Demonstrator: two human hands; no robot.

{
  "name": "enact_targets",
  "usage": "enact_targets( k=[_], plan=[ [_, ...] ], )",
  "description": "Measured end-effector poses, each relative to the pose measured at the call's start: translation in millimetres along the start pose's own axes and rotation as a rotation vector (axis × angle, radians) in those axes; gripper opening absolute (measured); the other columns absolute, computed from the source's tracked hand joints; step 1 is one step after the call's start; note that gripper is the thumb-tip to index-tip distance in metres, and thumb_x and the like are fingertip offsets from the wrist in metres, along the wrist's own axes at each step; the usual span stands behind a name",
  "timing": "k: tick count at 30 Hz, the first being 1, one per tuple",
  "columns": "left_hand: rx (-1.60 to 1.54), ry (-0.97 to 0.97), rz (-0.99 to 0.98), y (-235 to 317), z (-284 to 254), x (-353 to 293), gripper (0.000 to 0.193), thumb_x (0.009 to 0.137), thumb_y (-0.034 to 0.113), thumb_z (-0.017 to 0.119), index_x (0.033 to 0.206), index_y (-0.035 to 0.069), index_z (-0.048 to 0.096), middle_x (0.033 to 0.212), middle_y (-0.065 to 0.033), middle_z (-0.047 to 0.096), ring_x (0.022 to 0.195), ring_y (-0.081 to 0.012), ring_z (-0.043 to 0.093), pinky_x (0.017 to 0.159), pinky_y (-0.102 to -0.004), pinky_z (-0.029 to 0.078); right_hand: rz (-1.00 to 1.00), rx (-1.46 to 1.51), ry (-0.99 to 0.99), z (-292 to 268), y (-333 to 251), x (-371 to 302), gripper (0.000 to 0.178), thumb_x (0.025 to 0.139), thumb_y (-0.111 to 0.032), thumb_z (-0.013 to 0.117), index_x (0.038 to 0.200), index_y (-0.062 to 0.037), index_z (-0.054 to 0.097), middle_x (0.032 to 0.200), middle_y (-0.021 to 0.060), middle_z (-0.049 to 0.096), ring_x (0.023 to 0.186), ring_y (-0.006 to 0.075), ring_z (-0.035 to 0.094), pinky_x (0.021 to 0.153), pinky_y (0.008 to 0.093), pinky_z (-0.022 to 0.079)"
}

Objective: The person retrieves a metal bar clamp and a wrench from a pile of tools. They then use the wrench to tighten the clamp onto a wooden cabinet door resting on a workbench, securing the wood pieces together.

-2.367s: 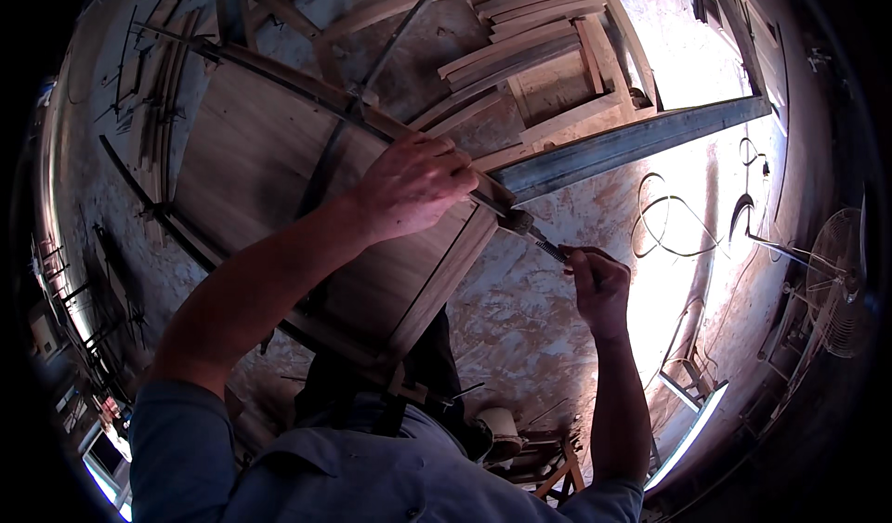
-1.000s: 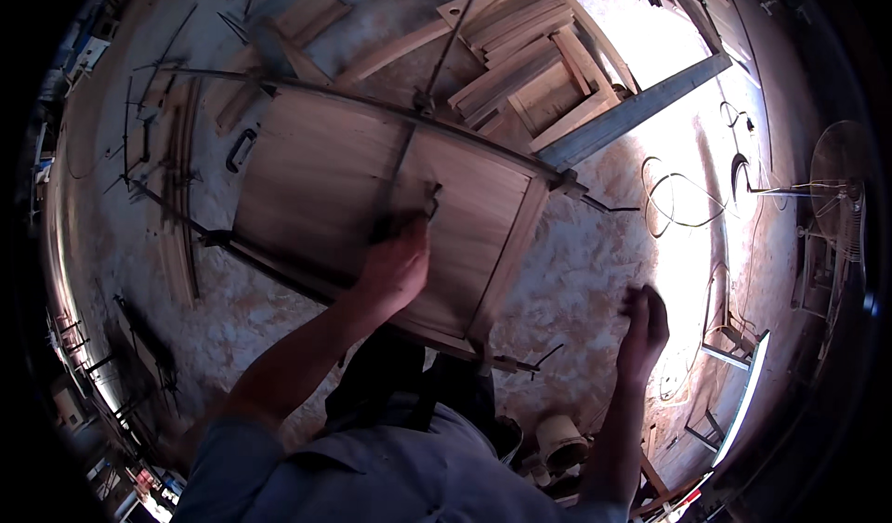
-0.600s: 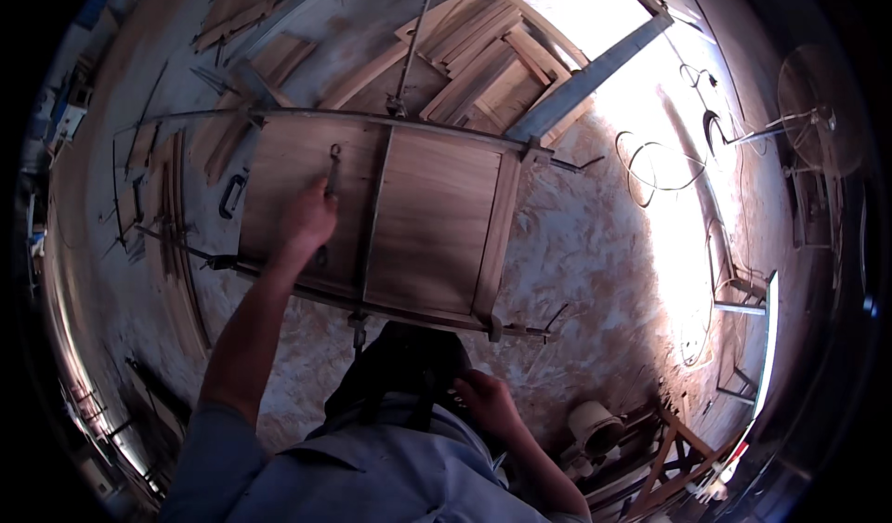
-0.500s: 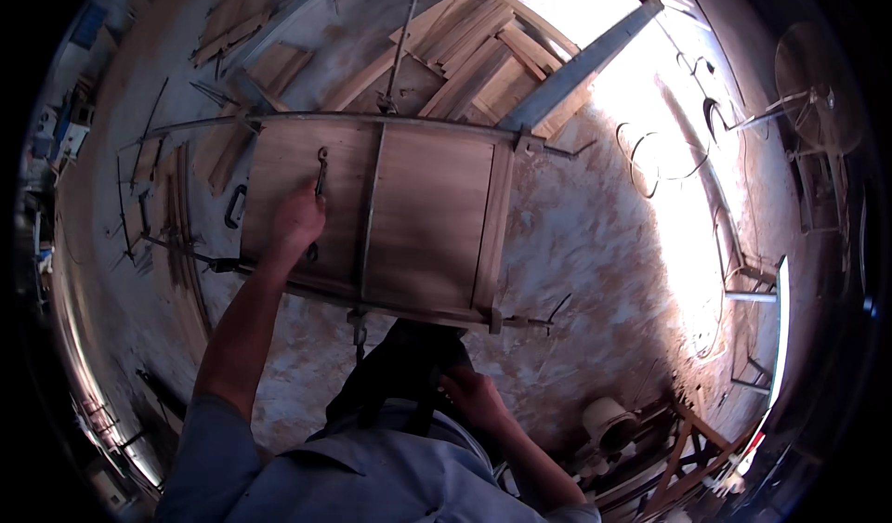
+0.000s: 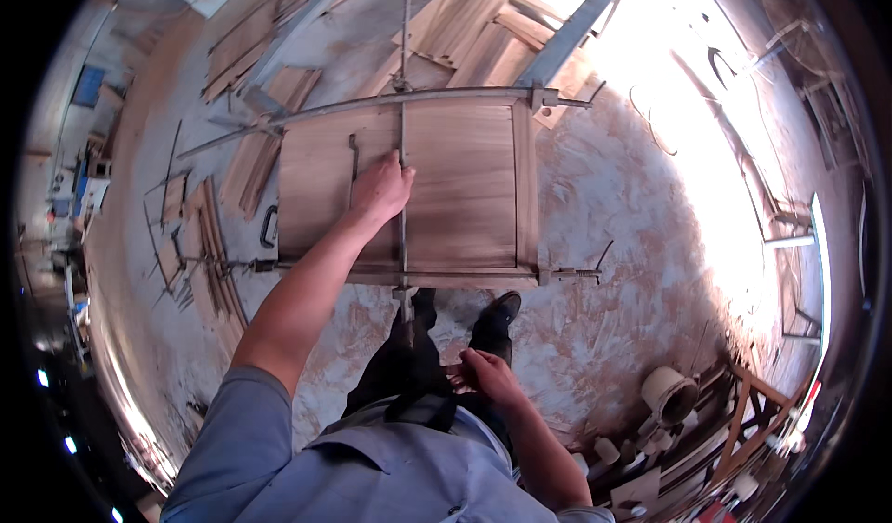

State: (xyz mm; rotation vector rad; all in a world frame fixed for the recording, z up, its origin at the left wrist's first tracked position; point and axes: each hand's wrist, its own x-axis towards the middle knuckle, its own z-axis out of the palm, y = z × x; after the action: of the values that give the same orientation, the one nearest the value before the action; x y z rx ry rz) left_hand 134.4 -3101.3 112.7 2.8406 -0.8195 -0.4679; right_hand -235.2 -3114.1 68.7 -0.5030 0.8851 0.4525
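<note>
A framed wooden panel [image 5: 460, 189] lies in front of me, gripped by long metal bar clamps. Over its middle, my left hand [image 5: 383, 187] is closed round the narrow bar [image 5: 403, 230] of the clamp that crosses the panel from near to far. Just left of that hand a dark metal rod with a bent end [image 5: 353, 156] rests on the wood, its near part hidden by my hand and forearm. My right hand [image 5: 490, 376] is held before my lap with curled fingers; whatever they hold, if anything, is hidden.
Two more bar clamps run along the panel's far edge [image 5: 446, 96] and near edge [image 5: 465, 274]. A black C-clamp [image 5: 268, 227] is left of the panel. Wooden boards [image 5: 460, 26] lie beyond it. A whitish bucket-like container [image 5: 667, 391] stands at lower right.
My left hand has left the dark rod, which now lies on the panel, and moved right to the clamp bar. My view has shifted, and my right hand is still near my lap.
</note>
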Motion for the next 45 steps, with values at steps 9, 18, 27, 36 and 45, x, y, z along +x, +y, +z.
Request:
enact_targets(
  k=[9, 18, 27, 36, 45],
  plan=[
    [0.122, 0.044, 0.17, -2.2, 15.5, -3.9, 0.052, 0.095, 0.027, 0.045, 0.129, -0.012, 0.04, 0.068, -0.0193, 0.067, 0.063, -0.0363, 0.067, 0.06, -0.0456, 0.056, 0.189, 0.695, -0.27, 75.0, 53.8, 74.1, 0.08, 0.093, -0.069, 0.028, 0.132, 0.0009, 0.035, 0.117, 0.0226, 0.061, 0.095, 0.0328, 0.063, 0.084, 0.0461, 0.051],
    [0.198, 0.083, 0.206, -8.9, 22.2, 3.1, 0.054, 0.093, 0.026, 0.046, 0.128, -0.014, 0.04, 0.068, -0.0182, 0.067, 0.062, -0.0333, 0.068, 0.055, -0.0432, 0.056, -0.095, 1.076, -0.188, 122.1, 52.0, 95.0, 0.064, 0.094, -0.065, 0.034, 0.096, -0.006, 0.059, 0.084, 0.0083, 0.065, 0.073, 0.0236, 0.06, 0.065, 0.0363, 0.047],
    [0.19, 0.118, 0.173, -9.2, 26.5, 7.4, 0.038, 0.092, 0.024, 0.046, 0.114, -0.006, 0.045, 0.076, -0.025, 0.067, 0.072, -0.04, 0.068, 0.065, -0.0493, 0.055, -0.137, 1.201, 0.172, 146.4, 41.5, 112.3, 0.038, 0.1, -0.046, 0.042, 0.086, -0.0121, 0.051, 0.067, 0.0031, 0.053, 0.055, 0.0168, 0.049, 0.048, 0.029, 0.037],
    [0.161, 0.153, 0.204, -7.3, 28.6, 6.2, 0.033, 0.092, 0.022, 0.045, 0.107, -0.007, 0.045, 0.076, -0.0269, 0.066, 0.073, -0.0412, 0.067, 0.066, -0.0498, 0.055, -0.561, 0.791, 0.448, 149.1, 53.5, 109.2, 0.026, 0.101, -0.029, 0.046, 0.089, -0.006, 0.046, 0.07, 0.008, 0.055, 0.054, 0.0173, 0.053, 0.048, 0.0316, 0.045],
    [0.185, 0.125, 0.182, -4.8, 24.6, 4.1, 0.033, 0.091, 0.022, 0.047, 0.107, -0.007, 0.044, 0.075, -0.0256, 0.067, 0.072, -0.0409, 0.067, 0.064, -0.0489, 0.055, -0.666, 0.632, 0.448, 142.3, 64.5, 97.7, 0.022, 0.102, -0.021, 0.046, 0.097, -0.0013, 0.054, 0.077, 0.0093, 0.063, 0.062, 0.0157, 0.06, 0.06, 0.029, 0.053]
  ],
)
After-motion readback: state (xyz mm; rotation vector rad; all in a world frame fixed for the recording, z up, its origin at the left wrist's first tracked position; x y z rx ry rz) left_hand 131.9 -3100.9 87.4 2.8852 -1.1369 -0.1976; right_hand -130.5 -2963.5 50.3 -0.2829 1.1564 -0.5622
